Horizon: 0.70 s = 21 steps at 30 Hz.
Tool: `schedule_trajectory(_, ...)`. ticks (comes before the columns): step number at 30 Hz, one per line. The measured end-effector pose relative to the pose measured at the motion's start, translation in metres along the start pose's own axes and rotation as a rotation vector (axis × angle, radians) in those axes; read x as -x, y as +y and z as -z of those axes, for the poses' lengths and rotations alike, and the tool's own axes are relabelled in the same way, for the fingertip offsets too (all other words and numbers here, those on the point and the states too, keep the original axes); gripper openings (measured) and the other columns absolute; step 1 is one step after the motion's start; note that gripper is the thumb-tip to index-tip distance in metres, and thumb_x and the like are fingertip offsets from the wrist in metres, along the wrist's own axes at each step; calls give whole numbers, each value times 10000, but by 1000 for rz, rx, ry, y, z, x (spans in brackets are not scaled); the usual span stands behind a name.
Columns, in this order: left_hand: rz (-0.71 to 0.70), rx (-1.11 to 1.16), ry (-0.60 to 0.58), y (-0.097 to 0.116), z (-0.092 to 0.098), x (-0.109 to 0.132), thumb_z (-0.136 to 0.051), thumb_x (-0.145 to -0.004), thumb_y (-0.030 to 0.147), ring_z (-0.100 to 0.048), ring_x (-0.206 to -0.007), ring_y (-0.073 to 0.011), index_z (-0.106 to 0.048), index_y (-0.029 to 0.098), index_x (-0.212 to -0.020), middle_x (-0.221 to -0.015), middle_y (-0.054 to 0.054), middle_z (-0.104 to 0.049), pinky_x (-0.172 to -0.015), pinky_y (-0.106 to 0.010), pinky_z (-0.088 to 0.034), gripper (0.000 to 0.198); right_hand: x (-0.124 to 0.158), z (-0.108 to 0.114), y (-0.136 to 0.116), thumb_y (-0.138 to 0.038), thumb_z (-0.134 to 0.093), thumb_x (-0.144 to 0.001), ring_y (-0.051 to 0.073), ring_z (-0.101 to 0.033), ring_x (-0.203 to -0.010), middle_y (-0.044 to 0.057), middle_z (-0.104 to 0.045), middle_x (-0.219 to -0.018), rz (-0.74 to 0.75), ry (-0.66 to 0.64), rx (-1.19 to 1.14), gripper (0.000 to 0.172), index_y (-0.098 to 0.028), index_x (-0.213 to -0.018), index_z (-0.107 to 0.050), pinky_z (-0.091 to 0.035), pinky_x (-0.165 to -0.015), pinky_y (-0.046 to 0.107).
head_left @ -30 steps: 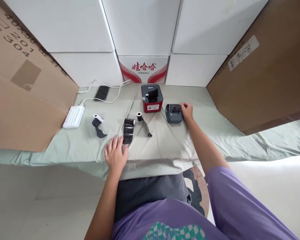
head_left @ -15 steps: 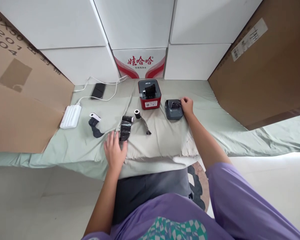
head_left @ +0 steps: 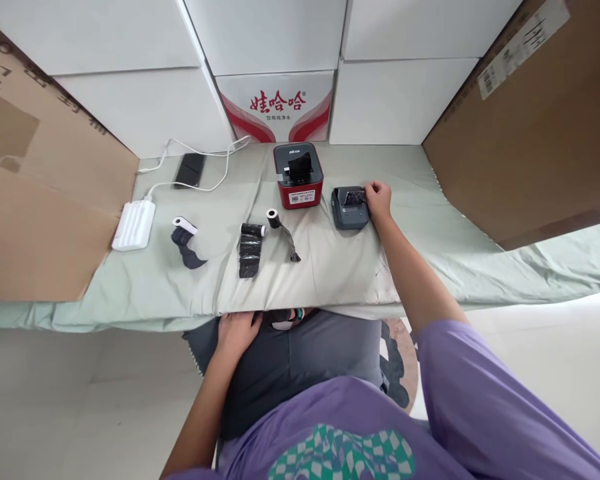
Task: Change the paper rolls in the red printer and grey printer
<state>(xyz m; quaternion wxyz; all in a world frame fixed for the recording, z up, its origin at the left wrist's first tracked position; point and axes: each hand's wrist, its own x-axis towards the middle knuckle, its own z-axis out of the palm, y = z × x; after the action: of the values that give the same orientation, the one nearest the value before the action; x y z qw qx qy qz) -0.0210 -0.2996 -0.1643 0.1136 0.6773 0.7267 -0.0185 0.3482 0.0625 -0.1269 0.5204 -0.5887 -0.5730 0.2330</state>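
My right hand point(head_left: 379, 200) rests with curled fingers against the right back corner of a small dark printer point(head_left: 350, 209); what its fingertips grip, if anything, is hidden. My left hand point(head_left: 238, 333) lies at the cloth's front edge over my lap, its fingertips out of sight under the edge. A red and black printer point(head_left: 299, 177) stands behind, with a black strip sticking up from its top. Three partly unrolled rolls lie on the cloth: a white and black one point(head_left: 187, 248) at left, a black one point(head_left: 251, 248) in the middle, a thin twisted one point(head_left: 283, 233) beside it.
A white power bank point(head_left: 134, 225) with a cable and a dark phone point(head_left: 190, 169) lie at the left on the green cloth point(head_left: 410, 180). Large cardboard boxes point(head_left: 45, 220) point(head_left: 535, 147) flank both sides. White boxes point(head_left: 380, 100) form the back wall.
My left hand has drawn back from beside the middle black roll to the cloth's front edge. My right hand stays at the dark printer. The view has shifted slightly.
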Motion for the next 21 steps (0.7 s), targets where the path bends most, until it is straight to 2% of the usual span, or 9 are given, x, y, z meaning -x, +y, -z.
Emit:
schedule_trajectory(3, 43, 58, -56, 1, 4, -42, -515, -932, 310, -580, -1326, -357, -675, 214, -1359, -1304, -147, -714, -1187, -536, -365, 466, 0, 1, -1, -257, -542, -779, 141, -478, -660, -30, -507, -623, -10, 2, -4, 153, -203, -636, -539, -405, -697, 304)
schedule_trajectory(5, 2, 115, -64, 9, 5, -52, -534, -922, 289, -515, -1408, -318, -590, 254, -1457, -1393, -91, -675, -1246, -487, -302, 539, 0, 1, -2, -248, -536, -765, 140, -477, -653, -30, -510, -621, -17, -1, -9, 137, -199, -638, -549, -397, -686, 302)
schedule_trajectory(7, 0, 139, -135, 25, 6, -47, -501, -949, 293, -518, -1412, -301, -588, 266, -1456, -1407, -64, -669, -1251, -465, -302, 516, -1, 1, -2, -248, -532, -758, 140, -483, -656, -28, -518, -626, -17, -5, -16, 130, -196, -640, -555, -395, -681, 300)
schedule_trajectory(9, -14, 154, -294, 46, 7, -29, -451, -984, 351, -552, -1382, -316, -642, 262, -1397, -1411, -73, -666, -1225, -482, -340, 464, -1, 1, -1, -255, -531, -754, 139, -484, -656, -27, -521, -626, -22, -5, -22, 131, -196, -640, -556, -396, -677, 297)
schedule_trajectory(12, -232, 288, -549, 78, 9, -4, -419, -997, 475, -505, -1434, -313, -616, 267, -1423, -1520, -73, -573, -1207, -467, -371, 513, -3, 1, 0, -281, -543, -743, 129, -464, -624, -34, -504, -605, -37, -5, -47, 135, -199, -636, -548, -388, -647, 292)
schedule_trajectory(14, -364, 363, -653, 98, 6, 4, -403, -991, 558, -523, -1419, -312, -582, 257, -1449, -1508, -91, -582, -1178, -455, -407, 577, -3, 1, -1, -309, -555, -730, 123, -444, -579, -40, -485, -580, -64, -20, -88, 137, -204, -642, -544, -378, -605, 289)
schedule_trajectory(16, -402, 328, -642, 115, -4, 5, -387, -986, 603, -601, -1328, -346, -573, 210, -1447, -1396, -147, -663, -1129, -495, -443, 634, -2, 2, -3, -343, -561, -717, 119, -421, -523, -44, -471, -555, -110, -45, -140, 142, -211, -666, -552, -356, -539, 285)
schedule_trajectory(18, -372, 221, -509, 128, -20, 1, -379, -988, 608, -657, -1224, -383, -598, 163, -1408, -1235, -191, -732, -1091, -546, -449, 650, -1, 4, -5, -387, -567, -710, 115, -404, -479, -44, -479, -556, -156, -60, -186, 170, -217, -704, -561, -323, -475, 279)
schedule_trajectory(21, -356, 129, -356, 139, -44, -7, -395, -988, 602, -704, -1093, -381, -677, 146, -1281, -1071, -188, -765, -1028, -542, -481, 611, 0, 5, -7, -455, -580, -707, 108, -441, -481, -20, -561, -655, -178, -62, -251, 242, -219, -755, -555, -319, -429, 269)
